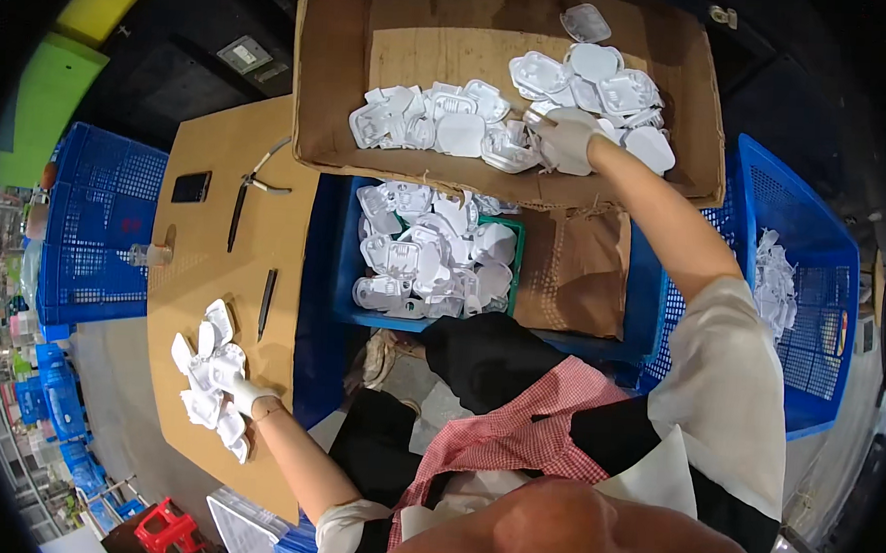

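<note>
My right hand [567, 138], in a white glove, reaches into a cardboard box [435, 51] at the top of the view. Its fingers close on a white plastic cover [543, 110] among a heap of similar rounded-square covers. On the tan board at left, my gloved left hand [247, 393] touches the right side of a small pile of white plastic covers [203, 364]. Its fingers blend into the white pieces, so their grip is hidden. Below the box, more white covers [414, 260] fill a green basket [517, 265] inside a blue crate [647, 297].
The tan board [229, 145] carries a black phone [190, 187], a black pen-like tool [267, 304], a thin-handled hand tool [238, 211] and a clear cup [151, 254]. Blue crates stand at left [100, 219] and right [811, 326]. A red stool [167, 532] is at lower left.
</note>
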The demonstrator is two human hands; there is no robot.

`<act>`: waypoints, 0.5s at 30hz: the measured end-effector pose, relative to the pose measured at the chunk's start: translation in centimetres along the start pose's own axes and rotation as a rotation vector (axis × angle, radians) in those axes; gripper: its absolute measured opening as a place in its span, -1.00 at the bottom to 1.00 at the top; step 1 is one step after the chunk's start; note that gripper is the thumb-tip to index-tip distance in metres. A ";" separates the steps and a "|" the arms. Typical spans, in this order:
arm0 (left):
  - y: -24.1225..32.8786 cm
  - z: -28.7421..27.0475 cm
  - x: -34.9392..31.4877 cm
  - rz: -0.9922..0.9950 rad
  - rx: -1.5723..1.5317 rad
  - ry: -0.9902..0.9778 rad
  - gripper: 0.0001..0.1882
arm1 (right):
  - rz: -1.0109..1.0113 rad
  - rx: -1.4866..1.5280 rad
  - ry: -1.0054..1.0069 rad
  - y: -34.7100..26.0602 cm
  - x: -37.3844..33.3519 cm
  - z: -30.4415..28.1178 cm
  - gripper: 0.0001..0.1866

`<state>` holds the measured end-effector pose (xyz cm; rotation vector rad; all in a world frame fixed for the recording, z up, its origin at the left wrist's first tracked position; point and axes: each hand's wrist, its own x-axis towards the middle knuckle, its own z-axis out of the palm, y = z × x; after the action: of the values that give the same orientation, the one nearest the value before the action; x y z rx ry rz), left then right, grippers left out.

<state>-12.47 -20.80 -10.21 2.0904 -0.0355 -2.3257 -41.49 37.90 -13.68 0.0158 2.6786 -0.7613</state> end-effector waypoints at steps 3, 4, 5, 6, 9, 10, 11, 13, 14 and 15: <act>-5.8 -0.4 7.0 1.034 0.187 -0.210 -0.58 | -0.058 -0.126 -0.023 3.3 7.2 4.1 -0.54; -9.2 0.9 6.2 1.010 0.236 -0.285 -0.61 | 0.009 -0.044 -0.064 4.6 8.3 5.5 -0.53; -13.0 1.6 5.1 0.977 0.353 -0.421 -0.69 | 0.070 0.040 -0.107 5.2 8.8 6.4 -0.53; -16.3 1.7 4.2 0.950 0.458 -0.549 -0.77 | 0.064 0.039 -0.114 4.3 8.6 7.2 -0.53; -21.2 1.5 4.9 0.728 0.662 -0.645 -0.67 | 0.115 -0.194 -0.040 -0.3 6.6 7.9 -0.59; -21.5 1.0 6.3 0.676 0.728 -0.652 -0.64 | 0.105 -0.200 -0.042 -1.3 5.7 7.6 -0.59; -21.2 0.8 7.6 0.500 0.681 -0.574 -0.58 | 0.029 -0.195 -0.048 -2.3 4.6 7.7 -0.61; -22.0 1.3 9.4 0.451 0.800 -0.531 -0.52 | -0.107 -0.392 -0.049 0.5 5.6 7.8 -0.61; -23.3 2.7 10.8 0.386 0.863 -0.540 -0.50 | -0.036 -0.412 -0.010 7.4 8.4 8.7 -0.61; -24.4 3.9 11.3 0.347 0.895 -0.589 -0.50 | -0.234 -0.479 0.010 13.8 10.5 8.7 -0.60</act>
<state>-17.46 3.37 -21.72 1.2570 -1.5307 -2.8361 -46.93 44.37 -31.16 -0.4197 2.8314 -0.1624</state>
